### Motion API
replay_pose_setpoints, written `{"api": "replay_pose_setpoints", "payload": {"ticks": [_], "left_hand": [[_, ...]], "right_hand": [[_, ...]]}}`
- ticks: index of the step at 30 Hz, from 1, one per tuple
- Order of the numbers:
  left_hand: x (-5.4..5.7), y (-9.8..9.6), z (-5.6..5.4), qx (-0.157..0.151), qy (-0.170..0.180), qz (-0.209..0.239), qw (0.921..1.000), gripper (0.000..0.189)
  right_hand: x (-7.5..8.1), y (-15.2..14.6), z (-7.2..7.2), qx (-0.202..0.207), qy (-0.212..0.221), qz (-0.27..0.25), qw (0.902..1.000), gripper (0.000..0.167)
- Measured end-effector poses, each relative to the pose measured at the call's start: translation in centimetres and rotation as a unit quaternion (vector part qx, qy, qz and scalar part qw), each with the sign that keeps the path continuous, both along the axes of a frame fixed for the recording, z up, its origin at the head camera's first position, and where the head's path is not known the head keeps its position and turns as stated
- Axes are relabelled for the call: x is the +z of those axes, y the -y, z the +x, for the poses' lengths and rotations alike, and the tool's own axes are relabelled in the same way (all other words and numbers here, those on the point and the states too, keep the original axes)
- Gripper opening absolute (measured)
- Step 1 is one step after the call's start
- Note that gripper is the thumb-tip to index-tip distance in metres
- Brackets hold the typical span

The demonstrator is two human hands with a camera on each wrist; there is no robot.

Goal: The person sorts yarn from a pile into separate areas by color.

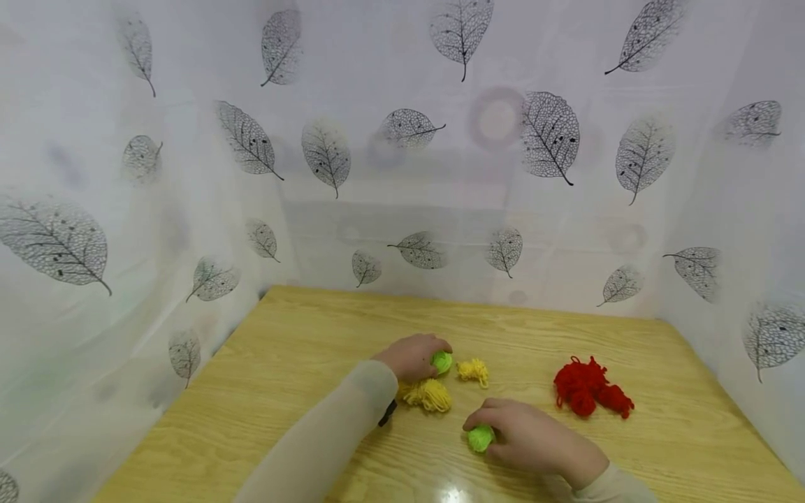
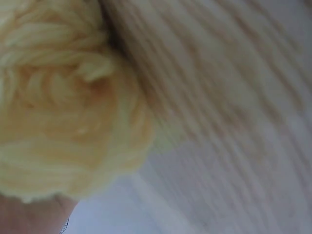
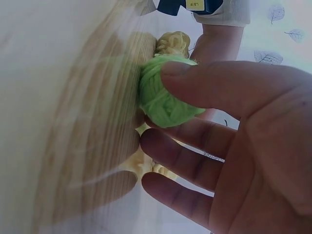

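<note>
My left hand [image 1: 414,357] holds a bright green yarn ball [image 1: 443,362] with its fingers curled over it, behind the yellow yarn bundle [image 1: 430,395]. In the left wrist view this yellow yarn [image 2: 63,126] looms large, and only a sliver of the hand shows below it. Nearer the front of the table, my right hand [image 1: 531,436] grips a second green yarn ball [image 1: 481,439]. The right wrist view shows the thumb against the side of that ball [image 3: 163,97], low at the wooden surface, with the other fingers spread beneath.
A small yellow yarn clump [image 1: 473,371] lies just right of the left hand. Farther right sits a tangled pile of red yarn [image 1: 585,386]. The wooden table [image 1: 327,328] is enclosed at back and sides by a pale leaf-print curtain [image 1: 402,188].
</note>
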State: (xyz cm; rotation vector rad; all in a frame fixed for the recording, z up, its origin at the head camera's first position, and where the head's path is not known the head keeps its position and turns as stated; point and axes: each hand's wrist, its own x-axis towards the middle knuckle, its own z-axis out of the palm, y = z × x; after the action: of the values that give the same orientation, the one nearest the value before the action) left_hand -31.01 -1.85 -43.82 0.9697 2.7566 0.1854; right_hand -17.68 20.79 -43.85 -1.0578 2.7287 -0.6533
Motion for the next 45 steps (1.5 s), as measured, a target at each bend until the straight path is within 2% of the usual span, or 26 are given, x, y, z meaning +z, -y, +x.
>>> {"api": "replay_pose_setpoints", "payload": {"ticks": [6, 12, 19, 24, 30, 35, 45], "left_hand": [[0.0, 0.1, 0.0, 0.002, -0.002, -0.001, 1.0000, 0.047], [0.0, 0.2, 0.0, 0.009, -0.003, -0.003, 0.9999, 0.046], [-0.2, 0.3, 0.1, -0.002, -0.011, -0.003, 0.9999, 0.045], [-0.3, 0.3, -0.1, -0.005, -0.014, -0.006, 0.9999, 0.045], [-0.4, 0.3, -0.3, -0.007, -0.020, -0.005, 0.9998, 0.045], [-0.3, 0.3, -0.2, 0.001, -0.012, 0.003, 0.9999, 0.045], [-0.5, 0.3, -0.4, 0.003, -0.004, 0.006, 1.0000, 0.043]], "right_hand": [[0.1, 0.0, -0.1, 0.000, 0.011, 0.000, 0.9999, 0.032], [0.3, -0.1, -0.3, -0.023, 0.019, 0.014, 0.9995, 0.033], [0.7, -0.4, -0.5, -0.047, -0.011, 0.007, 0.9988, 0.032], [1.6, -1.0, -1.4, -0.085, -0.020, -0.013, 0.9961, 0.036], [2.6, -2.0, -4.0, -0.124, -0.042, -0.045, 0.9904, 0.042], [2.3, -2.2, -7.0, -0.139, -0.032, -0.071, 0.9872, 0.044], [1.4, -1.1, -12.3, -0.175, -0.029, -0.034, 0.9836, 0.044]]}}
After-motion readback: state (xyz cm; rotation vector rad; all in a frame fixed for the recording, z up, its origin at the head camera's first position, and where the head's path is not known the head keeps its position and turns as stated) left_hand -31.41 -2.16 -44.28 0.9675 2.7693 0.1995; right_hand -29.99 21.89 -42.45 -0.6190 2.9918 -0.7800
